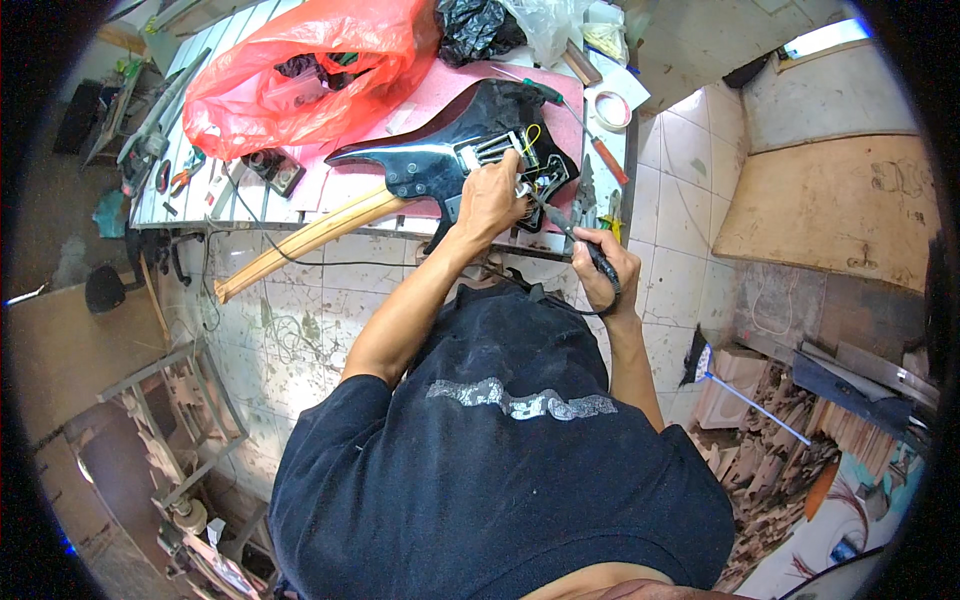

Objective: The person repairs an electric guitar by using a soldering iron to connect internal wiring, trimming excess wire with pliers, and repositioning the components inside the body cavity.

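A black electric guitar [437, 152] lies back side up at the table's front, its pale wooden neck [320, 237] reaching past the edge toward the lower left. Its back cavities are uncovered: springs [493, 147] show in one, loose wires [548, 178] in another. My left hand [488, 203] rests on the body beside the wiring, fingers closed in a pinch; what they hold is too small to make out. In my right hand [608, 268] is a soldering iron [561, 222], its tip pointing into the wiring near my left fingertips.
A pink sheet [312, 190] lies under the guitar. Around it are a red plastic bag [240, 105], a green-handled screwdriver [543, 91], an orange-handled screwdriver [608, 160], a tape roll [612, 110] and pliers [186, 172]. A black cable [345, 264] hangs along the table's front.
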